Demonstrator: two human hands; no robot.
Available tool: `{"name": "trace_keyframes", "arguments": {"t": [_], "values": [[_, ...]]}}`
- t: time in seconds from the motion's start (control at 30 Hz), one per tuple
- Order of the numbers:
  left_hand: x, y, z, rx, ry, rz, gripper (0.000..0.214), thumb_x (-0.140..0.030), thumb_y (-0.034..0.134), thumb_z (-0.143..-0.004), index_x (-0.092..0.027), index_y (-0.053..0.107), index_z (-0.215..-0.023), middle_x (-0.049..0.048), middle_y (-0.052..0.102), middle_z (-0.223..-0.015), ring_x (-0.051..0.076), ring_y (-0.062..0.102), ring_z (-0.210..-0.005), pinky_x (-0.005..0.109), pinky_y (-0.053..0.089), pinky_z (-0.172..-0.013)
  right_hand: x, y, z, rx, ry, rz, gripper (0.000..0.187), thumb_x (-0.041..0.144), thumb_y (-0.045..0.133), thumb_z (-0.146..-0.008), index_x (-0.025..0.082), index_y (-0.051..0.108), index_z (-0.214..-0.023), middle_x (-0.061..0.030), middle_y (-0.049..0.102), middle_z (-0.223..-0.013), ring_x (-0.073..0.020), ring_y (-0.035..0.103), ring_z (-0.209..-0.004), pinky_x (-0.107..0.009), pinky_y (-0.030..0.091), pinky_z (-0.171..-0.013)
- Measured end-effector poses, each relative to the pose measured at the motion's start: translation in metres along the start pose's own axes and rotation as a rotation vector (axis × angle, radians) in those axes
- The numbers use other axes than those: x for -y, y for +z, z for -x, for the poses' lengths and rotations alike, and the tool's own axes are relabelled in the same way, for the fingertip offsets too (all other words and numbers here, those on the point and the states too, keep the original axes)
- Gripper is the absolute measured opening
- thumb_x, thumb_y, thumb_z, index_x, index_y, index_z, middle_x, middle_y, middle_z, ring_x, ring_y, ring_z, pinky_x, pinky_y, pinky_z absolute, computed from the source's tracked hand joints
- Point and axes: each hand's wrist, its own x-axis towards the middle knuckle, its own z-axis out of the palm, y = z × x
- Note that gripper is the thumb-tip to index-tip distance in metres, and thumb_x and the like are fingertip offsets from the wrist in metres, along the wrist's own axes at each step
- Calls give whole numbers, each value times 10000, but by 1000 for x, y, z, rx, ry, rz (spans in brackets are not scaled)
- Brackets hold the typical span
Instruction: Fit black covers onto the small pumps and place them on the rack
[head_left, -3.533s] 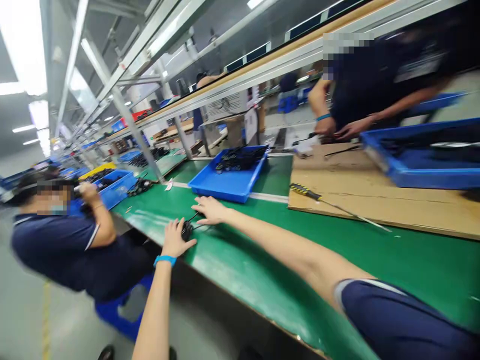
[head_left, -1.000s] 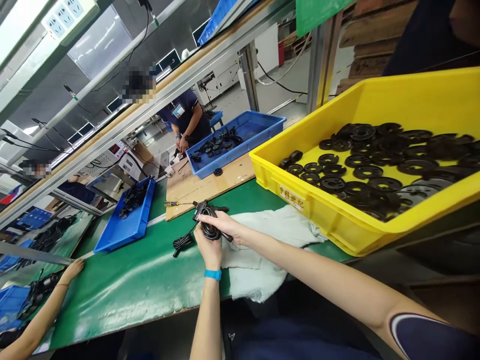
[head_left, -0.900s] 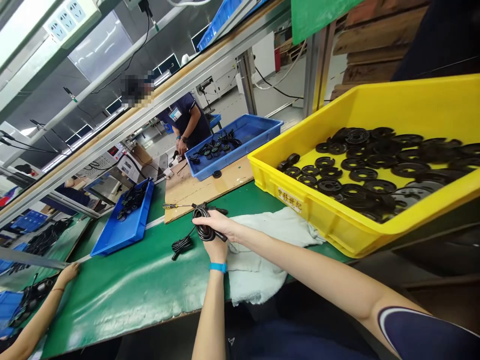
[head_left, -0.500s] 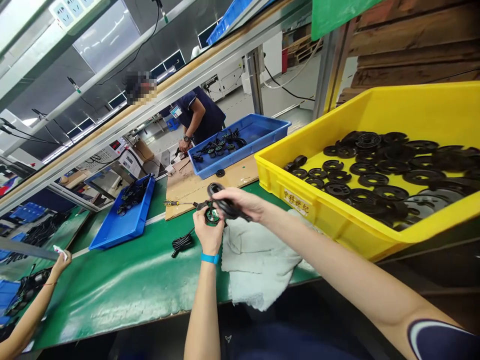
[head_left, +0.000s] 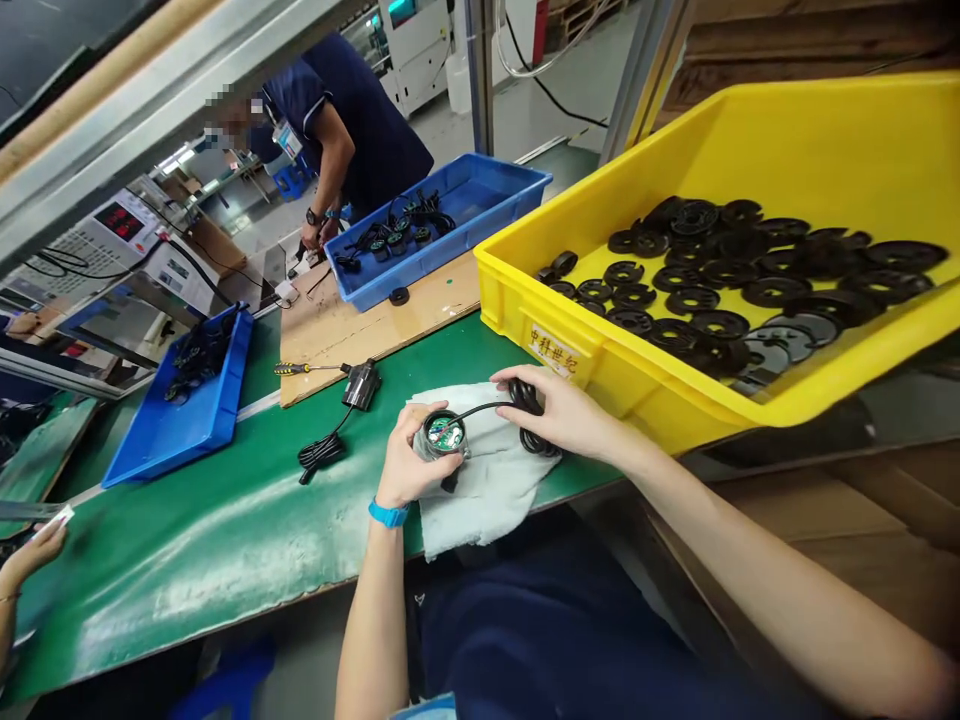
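Green workbench mat [head_left: 187, 520] fills the lower left, with a yellow crate [head_left: 637, 385] of black rubber rings [head_left: 697, 300] at upper right. On a pale cloth [head_left: 487, 495] at center, the left hand [head_left: 405, 465] grips a round housing [head_left: 420, 445] exposing a green circuit board [head_left: 444, 432], while the right hand [head_left: 562, 415] closes over a coiled black cable [head_left: 529, 415].

The round housing [head_left: 442, 437] was partly hidden by the left hand [head_left: 409, 462], and the markings on its circuit board [head_left: 444, 431] were too small to read. The yellow crate [head_left: 600, 375] was cut off at the right edge, and a co-worker's head [head_left: 232, 118] was blurred.
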Motion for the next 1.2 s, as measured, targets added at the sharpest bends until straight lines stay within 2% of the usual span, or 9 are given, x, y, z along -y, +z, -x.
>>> {"name": "trace_keyframes", "arguments": {"t": [0.07,0.13,0.23,0.37,0.47,0.57,0.83,1.0,1.2], "values": [[0,3,3,2,3,-7,614,-258,839,-706,-221,657,-1291,80,664,-1217,272,565,-1180,436,428,-1079,3,3,4,-62,-198,256,197,269,630,-934,201,703,-1103,-112,715,-1179,-326,608,-1194,-593,407,-1086],[1,5,7,0,-7,6,667,-259,846,-716,-233,623,-1345,81,657,-1253,273,572,-1196,434,436,-1083,6,7,5,-65,-372,404,193,170,550,-974,197,732,-1031,-104,745,-1135,-308,611,-1214,-617,329,-1148],[4,8,13,-19,-53,77,760,-237,862,-705,-257,566,-1405,76,646,-1286,264,596,-1188,424,455,-1077,9,15,5,-21,-503,363,257,126,492,-1001,183,741,-1036,-76,766,-920,-228,694,-933,-511,462,-1043],[12,7,18,-55,-86,215,799,-254,886,-694,-249,529,-1408,85,647,-1298,263,606,-1224,423,458,-1103,16,19,0,7,-460,112,234,202,523,-1018,183,747,-1083,-73,746,-873,-202,671,-819,-363,526,-768],[15,3,19,-51,-89,216,747,-281,894,-694,-233,564,-1362,98,649,-1319,277,602,-1252,440,450,-1125,29,18,-8,5,-357,-62,183,237,593,-991,190,770,-990,-63,736,-859,-186,659,-803,-323,517,-729],[16,-1,20,-27,-86,191,649,-300,888,-712,-229,618,-1298,100,658,-1314,285,611,-1241,451,458,-1119,41,14,-16,56,-307,-85,150,233,644,-955,192,778,-898,-42,711,-803,-171,634,-759,-303,488,-702],[17,-8,20,44,-56,255,637,-304,891,-721,-219,631,-1296,97,675,-1300,281,624,-1235,437,452,-1127,52,1,-34,257,-566,400,283,176,561,-979,162,745,-764,-31,585,-696,-180,506,-714,-336,357,-741],[15,-10,17,71,-61,255,647,-312,895,-717,-203,633,-1298,96,690,-1272,281,632,-1218,430,460,-1117,73,2,-37,277,-713,688,284,87,560,-926,156,663,-670,-31,547,-670,-186,451,-701,-347,289,-729],[15,-11,18,82,-68,250,647,-354,906,-706,-207,650,-1282,100,693,-1275,299,630,-1237,449,458,-1134,82,2,-39,385,-831,800,274,55,552,-913,171,621,-675,-30,563,-700,-187,421,-683,-353,245,-709]]}}
